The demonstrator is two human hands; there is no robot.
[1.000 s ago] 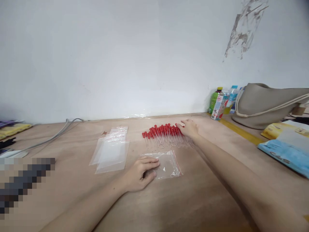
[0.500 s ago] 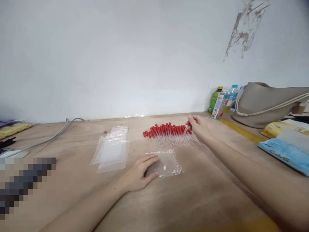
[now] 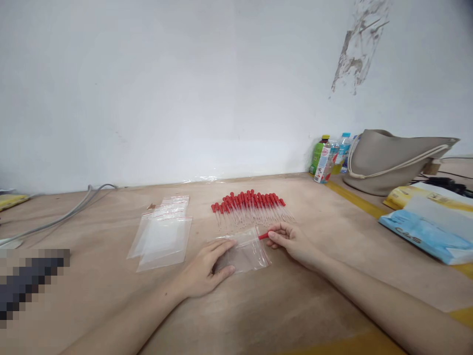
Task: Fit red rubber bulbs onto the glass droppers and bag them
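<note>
A single red-capped dropper (image 3: 263,235) was held by its red bulb in the pinched fingertips of the right hand (image 3: 291,242), low over the counter (image 3: 295,305) and just at the right-hand mouth of a small clear zip bag (image 3: 246,254); its thin clear stem was pointed toward the bag, though whether the tip was already inside could not be told through the film. The dropper was judged very light, its stem slender and likely brittle, so the soft rubber bulb was taken as the safest place for a grip. The bag was judged thin, limp and slippery, apt to slide unless pinned. It was pressed flat by the left hand (image 3: 205,268), laid palm down with the fingers spread loosely over the bag's left half and nothing grasped. Contents of the bag could not be made out. Just beyond it, farther on the counter, a row of red-capped droppers (image 3: 249,207) was laid side by side, bulbs to the far side. To the left, a loose stack of empty zip bags (image 3: 162,236) was spread. Far to the right, several drink bottles (image 3: 327,158) were stood against the wall beside a grey cloth bag (image 3: 391,160), with blue and yellow packets (image 3: 424,227) nearer.
</note>
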